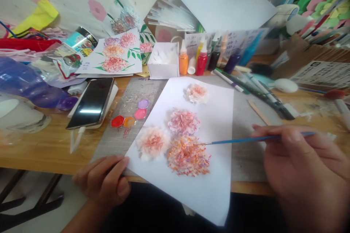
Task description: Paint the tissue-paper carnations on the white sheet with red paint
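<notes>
My right hand [303, 160] holds a thin blue paintbrush [243, 139]. Its tip meets the upper right of an orange-flecked ruffled flower [189, 156] on a white sheet of paper [216, 189]. Above that lies a pink-purple flower [183, 122], with a pale peach one [153, 143] to the left and another small pale flower [197, 93] near the top. With curled fingers, my left hand [105, 178] pinches the left corner of the sheet at the table's front edge. Beside the paper sits a clear palette with red [117, 121], orange, pink and purple paint.
A phone [93, 103] leans at the left by a white cup [20, 114]. Paint bottles [201, 62] and a white box [163, 60] line the back. Markers [265, 93] lie at the right near a cardboard box [314, 62]. A finished-looking flower picture [133, 62] stands behind.
</notes>
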Demonstrator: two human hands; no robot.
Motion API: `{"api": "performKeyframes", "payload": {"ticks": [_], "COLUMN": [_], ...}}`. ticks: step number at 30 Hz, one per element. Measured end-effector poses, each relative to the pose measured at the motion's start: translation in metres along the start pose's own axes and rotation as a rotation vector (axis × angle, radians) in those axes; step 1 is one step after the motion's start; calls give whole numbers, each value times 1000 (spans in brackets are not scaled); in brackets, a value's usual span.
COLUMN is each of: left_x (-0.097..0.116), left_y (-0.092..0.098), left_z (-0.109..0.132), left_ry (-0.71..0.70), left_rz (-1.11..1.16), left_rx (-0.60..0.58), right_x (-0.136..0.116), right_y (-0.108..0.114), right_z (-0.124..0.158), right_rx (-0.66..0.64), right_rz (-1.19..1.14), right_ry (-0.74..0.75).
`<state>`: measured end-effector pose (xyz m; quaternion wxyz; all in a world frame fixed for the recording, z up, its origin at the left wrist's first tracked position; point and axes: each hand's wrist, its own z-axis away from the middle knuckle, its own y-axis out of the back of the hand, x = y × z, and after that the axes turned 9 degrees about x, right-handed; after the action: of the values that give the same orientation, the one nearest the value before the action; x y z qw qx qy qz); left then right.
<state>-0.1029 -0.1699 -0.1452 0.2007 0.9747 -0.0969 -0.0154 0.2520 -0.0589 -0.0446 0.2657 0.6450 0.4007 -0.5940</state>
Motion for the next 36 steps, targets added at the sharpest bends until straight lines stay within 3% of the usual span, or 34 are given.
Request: {"api": "performKeyframes", "payload": {"ticks": [3, 4, 14, 30, 36], "left_x": [0, 1, 1, 7, 10], "left_y": [0, 0, 0, 3, 2], "left_z": [-6, -9, -17, -19, -21], "left_ry": [-276, -294, -322, -299, -264], "left_rz": [-97, -107, -80, -88, -37], "left_rx": [41, 31, 35, 11, -28], "right_x": [2, 3, 18, 22, 31], "right_y": [3, 4, 6, -1, 6], "right_z": [-5, -6, -11, -14, -19], "right_rx": [10, 3, 14, -65, -123], "right_rz": [29, 31, -53, -139, -106], "right_ry": [43, 51, 158, 25, 58]}}
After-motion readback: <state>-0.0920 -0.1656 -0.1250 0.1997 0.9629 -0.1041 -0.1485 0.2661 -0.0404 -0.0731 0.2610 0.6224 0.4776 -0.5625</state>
